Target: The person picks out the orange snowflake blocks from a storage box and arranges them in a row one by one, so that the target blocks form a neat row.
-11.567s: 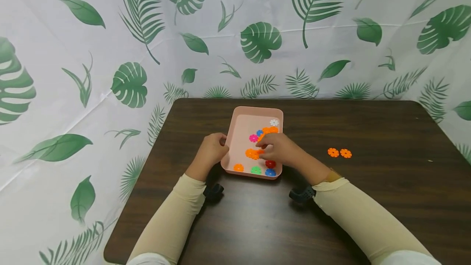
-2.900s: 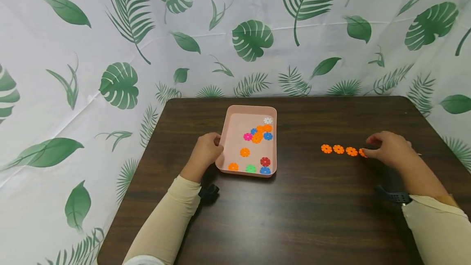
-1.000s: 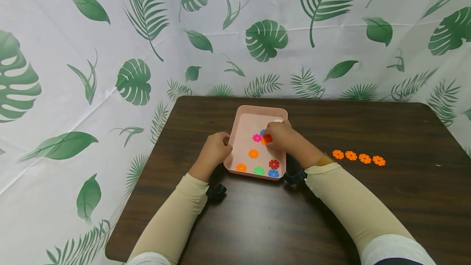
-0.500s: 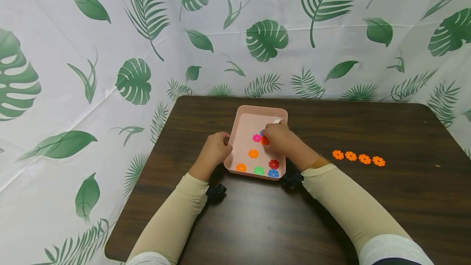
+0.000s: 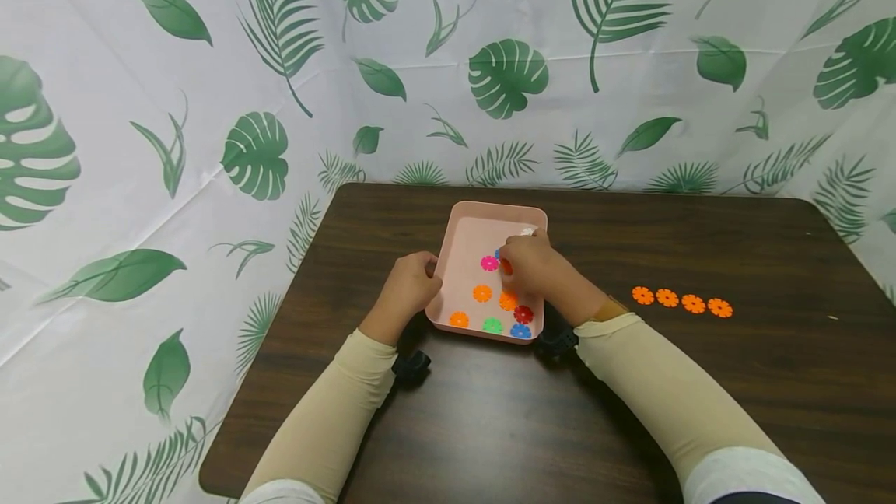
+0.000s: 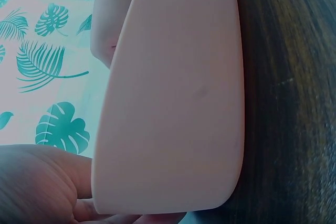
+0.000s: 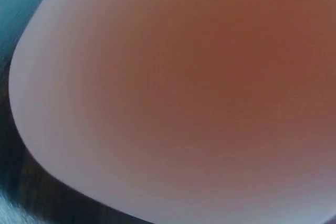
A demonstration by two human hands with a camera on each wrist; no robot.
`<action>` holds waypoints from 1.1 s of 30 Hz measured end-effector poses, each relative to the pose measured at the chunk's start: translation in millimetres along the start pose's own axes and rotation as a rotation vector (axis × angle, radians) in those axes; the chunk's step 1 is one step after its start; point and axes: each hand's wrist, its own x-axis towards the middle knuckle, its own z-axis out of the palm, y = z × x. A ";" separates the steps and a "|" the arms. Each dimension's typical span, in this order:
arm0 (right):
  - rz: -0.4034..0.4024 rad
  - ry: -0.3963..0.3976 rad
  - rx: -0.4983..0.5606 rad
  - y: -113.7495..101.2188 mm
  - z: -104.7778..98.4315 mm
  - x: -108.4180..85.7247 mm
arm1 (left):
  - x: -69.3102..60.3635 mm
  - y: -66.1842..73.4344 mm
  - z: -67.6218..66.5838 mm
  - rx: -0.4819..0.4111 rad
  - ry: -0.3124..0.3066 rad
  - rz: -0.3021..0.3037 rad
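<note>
Leftward, a leaf-print cloth [image 5: 252,158] hangs left of the pink tray [image 5: 465,236] and behind it, past the edges of the bench [image 5: 462,434]. Just left of the tray, the left hand [image 5: 407,286] is clamped on its left wall, with a black strap [image 5: 411,366] at the wrist.

On the tray's floor, left to right, lie three loose orange discs [image 5: 458,320], a magenta disc [image 5: 489,264], a green disc [image 5: 493,326] by the near wall, a part-hidden far blue disc [image 5: 498,253], a near blue disc [image 5: 521,330], a red disc [image 5: 523,315] just beyond that one, and a part-hidden white disc [image 5: 527,232].

Over the tray's right side, the right hand [image 5: 535,263] pinches a tilted orange disc [image 5: 506,266] and blocks the view of the floor beneath. The hands are apart. Right of the tray, well clear of it, stands a row of four orange discs [image 5: 667,298], lying flat.

The tray's long axis runs away from the person, its far end leaning slightly right; the row runs sideways from the tray, its right end slightly nearer the person.
</note>
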 end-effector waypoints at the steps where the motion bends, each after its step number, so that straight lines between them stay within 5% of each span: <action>1: 0.001 -0.001 0.007 0.2 -0.6 -0.8 | 0.0 -0.2 -0.3 -0.002 0.000 0.001; 14: -0.104 -0.144 0.133 -5.4 -12.0 -35.5 | 1.4 -1.0 0.0 -0.013 -0.018 -0.018; 24: -0.181 -0.113 0.109 -8.2 -1.7 -37.4 | 1.3 -1.8 1.5 -0.014 -0.016 -0.012; 33: -0.166 -0.140 0.098 -15.2 1.6 -35.0 | 1.1 -0.6 0.8 -0.002 -0.017 -0.024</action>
